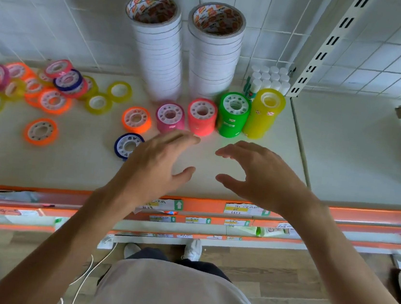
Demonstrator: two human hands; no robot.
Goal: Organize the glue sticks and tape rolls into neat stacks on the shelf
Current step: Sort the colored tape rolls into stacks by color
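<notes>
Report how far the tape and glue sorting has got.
Done: two tall white stacks, glue sticks grouped at the back, and yellow, green, red and pink stacks in a row. In hand: nothing; left hand and right hand hover open. Left: loose rolls scattered on the shelf, including orange and blue.

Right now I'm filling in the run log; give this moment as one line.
left hand: open, empty | right hand: open, empty | both over shelf | loose rolls: unstacked

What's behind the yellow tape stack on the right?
Behind the yellow tape stack stands a cluster of white-capped glue sticks, against the tiled wall. Their lower bodies are mostly hidden by the yellow and green stacks.
</notes>
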